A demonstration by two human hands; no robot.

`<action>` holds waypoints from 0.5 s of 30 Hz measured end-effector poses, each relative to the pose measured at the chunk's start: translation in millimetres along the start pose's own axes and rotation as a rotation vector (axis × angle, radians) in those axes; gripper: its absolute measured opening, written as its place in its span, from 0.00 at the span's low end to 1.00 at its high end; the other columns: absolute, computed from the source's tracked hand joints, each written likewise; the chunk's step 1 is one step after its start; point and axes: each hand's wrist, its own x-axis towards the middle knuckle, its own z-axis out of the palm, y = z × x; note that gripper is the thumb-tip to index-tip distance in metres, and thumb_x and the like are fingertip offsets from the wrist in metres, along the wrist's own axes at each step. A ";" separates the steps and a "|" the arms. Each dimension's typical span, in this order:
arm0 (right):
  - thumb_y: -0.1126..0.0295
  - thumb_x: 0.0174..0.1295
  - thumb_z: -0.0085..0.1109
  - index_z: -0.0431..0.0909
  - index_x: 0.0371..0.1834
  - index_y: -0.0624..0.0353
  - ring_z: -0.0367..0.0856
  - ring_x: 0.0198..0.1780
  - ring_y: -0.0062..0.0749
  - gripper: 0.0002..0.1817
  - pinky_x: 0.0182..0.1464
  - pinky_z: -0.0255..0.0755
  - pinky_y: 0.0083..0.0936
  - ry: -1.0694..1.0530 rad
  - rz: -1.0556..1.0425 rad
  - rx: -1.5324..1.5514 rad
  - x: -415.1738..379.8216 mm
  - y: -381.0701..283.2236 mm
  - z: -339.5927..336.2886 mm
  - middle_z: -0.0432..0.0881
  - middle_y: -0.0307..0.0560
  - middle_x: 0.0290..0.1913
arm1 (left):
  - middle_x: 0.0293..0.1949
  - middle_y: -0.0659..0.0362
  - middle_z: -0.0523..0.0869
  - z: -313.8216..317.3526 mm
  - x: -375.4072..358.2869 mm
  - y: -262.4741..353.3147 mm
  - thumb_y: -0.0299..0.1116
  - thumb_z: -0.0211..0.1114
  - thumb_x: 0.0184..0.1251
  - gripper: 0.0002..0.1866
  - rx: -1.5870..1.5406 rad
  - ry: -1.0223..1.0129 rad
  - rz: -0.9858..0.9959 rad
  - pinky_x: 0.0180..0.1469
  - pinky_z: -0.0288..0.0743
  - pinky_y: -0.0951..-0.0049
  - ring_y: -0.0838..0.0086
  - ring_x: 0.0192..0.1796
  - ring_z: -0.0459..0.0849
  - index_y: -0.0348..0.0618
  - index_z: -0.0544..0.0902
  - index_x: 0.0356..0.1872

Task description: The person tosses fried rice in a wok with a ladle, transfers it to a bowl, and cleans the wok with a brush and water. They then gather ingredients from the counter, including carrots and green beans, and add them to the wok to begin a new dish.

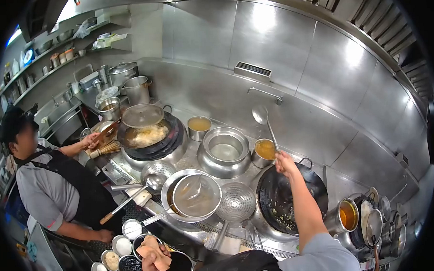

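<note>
the right hand point(286, 163) was closed around the handle of a long steel ladle point(260, 115), whose bowl was raised against the shiny wall, above a small steel pot of orange-brown liquid point(264, 149). the left hand point(157, 263) gripped a tan, folded cloth-like piece point(153, 250) over the seasoning tubs, near a round black tub of dark contents point(131, 267). a large black steel wok point(276, 195) with pale chopped bits sat below the right forearm. between the left hand and that wok, a round fine-mesh strainer point(197, 194) lay across a wide steel bowl point(165, 192), and a round perforated steel skimmer point(235, 201) filled the space beside the wok. a steel container of orange liquid point(348, 214) crowded its other side. a co-worker in a grey shirt and black apron point(51, 189) stood at a second wok point(126, 138) of pale, frothy food. the right forearm covered part of the black wok, the cloth-like piece hid some of the left fingers, and the stacked strainers at far right were hard to separate.
</note>
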 end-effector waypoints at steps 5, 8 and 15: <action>0.62 0.78 0.59 0.76 0.57 0.58 0.69 0.20 0.18 0.14 0.19 0.68 0.17 -0.366 0.231 1.036 104.7 -19.6 51.8 0.72 0.36 0.26 | 0.39 0.55 0.80 8.2 -3.8 19.8 0.47 0.78 0.56 0.42 0.027 0.119 0.018 0.41 0.83 0.62 0.65 0.38 0.81 0.40 0.69 0.69; 0.61 0.79 0.58 0.78 0.56 0.60 0.69 0.20 0.17 0.14 0.19 0.68 0.16 -0.507 0.226 1.276 95.5 -12.6 77.6 0.71 0.36 0.26 | 0.38 0.55 0.80 -7.0 -15.3 18.4 0.47 0.77 0.57 0.41 0.043 0.200 0.060 0.40 0.82 0.64 0.66 0.37 0.81 0.40 0.70 0.68; 0.57 0.82 0.50 0.76 0.70 0.48 0.64 0.17 0.15 0.19 0.15 0.61 0.15 -0.551 0.290 1.185 -78.3 65.8 34.2 0.67 0.32 0.26 | 0.38 0.54 0.80 -7.0 -31.7 26.3 0.43 0.75 0.56 0.41 -0.009 0.214 0.065 0.41 0.83 0.62 0.65 0.38 0.82 0.40 0.68 0.70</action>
